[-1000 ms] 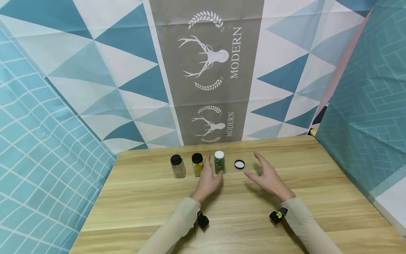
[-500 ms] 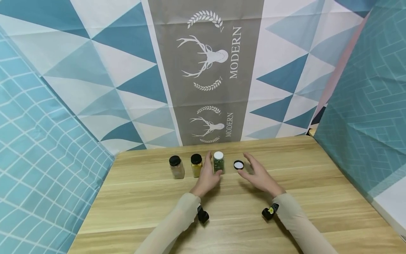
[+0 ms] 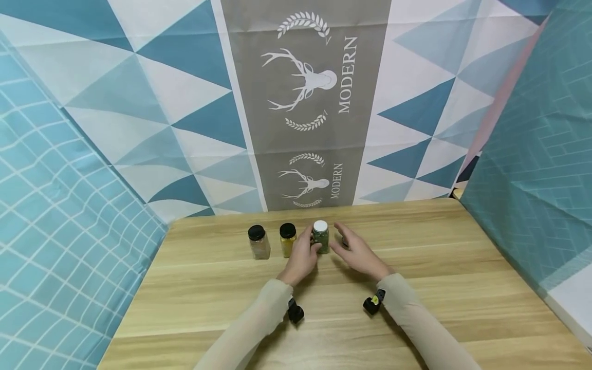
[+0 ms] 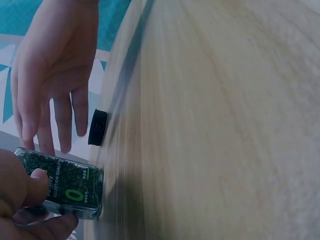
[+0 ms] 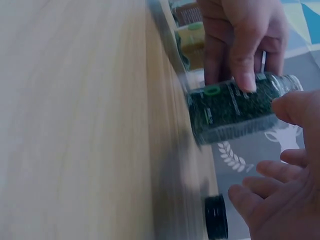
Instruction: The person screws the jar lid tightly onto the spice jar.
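Note:
A jar of green flakes with a white top (image 3: 321, 238) stands on the table, its label facing the left wrist view. My left hand (image 3: 299, 258) grips it from the left, thumb across the label (image 4: 75, 187). To the jar's right, my right hand (image 3: 361, 255) is held with relaxed, spread fingers, holding nothing; its thumb is close to the jar (image 5: 240, 107) in the right wrist view. A black lid (image 4: 98, 128) lies on the table beyond the right hand, mostly hidden behind it in the head view.
Left of the green jar stand a black-capped yellow jar (image 3: 287, 240) and a black-capped jar with pale brown contents (image 3: 259, 242). The wooden table (image 3: 208, 308) ends at a patterned cloth (image 3: 194, 128) behind the jars.
My left hand has closed round the green jar. My right hand has moved left, passing in front of the black lid and coming near the jar.

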A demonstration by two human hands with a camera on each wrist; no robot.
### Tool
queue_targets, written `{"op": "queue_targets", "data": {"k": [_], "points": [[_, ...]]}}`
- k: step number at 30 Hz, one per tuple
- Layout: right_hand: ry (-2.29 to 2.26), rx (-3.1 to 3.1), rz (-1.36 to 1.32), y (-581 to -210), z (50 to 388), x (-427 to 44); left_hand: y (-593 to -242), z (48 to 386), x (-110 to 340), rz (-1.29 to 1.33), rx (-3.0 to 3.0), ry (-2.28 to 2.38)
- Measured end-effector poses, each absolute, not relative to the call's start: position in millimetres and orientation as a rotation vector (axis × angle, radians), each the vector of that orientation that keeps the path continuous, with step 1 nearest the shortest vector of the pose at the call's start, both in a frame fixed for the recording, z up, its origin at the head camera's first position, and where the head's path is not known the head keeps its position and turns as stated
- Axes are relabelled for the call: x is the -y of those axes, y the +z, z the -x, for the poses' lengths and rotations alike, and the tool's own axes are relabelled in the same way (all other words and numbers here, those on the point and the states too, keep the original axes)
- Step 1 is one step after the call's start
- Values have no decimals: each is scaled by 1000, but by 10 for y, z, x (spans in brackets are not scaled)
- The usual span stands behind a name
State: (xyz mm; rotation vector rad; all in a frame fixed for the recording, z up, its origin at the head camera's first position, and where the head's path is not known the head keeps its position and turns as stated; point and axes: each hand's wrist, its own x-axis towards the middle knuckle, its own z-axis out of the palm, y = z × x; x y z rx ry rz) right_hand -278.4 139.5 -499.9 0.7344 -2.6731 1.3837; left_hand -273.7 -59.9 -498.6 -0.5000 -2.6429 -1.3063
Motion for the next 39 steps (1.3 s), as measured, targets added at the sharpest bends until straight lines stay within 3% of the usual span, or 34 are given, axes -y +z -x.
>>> {"op": "queue_targets", "data": {"k": [17, 39], "points": [[1476, 2631, -814, -5007, 2918, -1137, -4941, 2746, 564, 544, 2636, -1186], [1397, 2660, -761, -5048, 2844, -1129, -4947, 2660, 596, 544, 2676, -1182]]}}
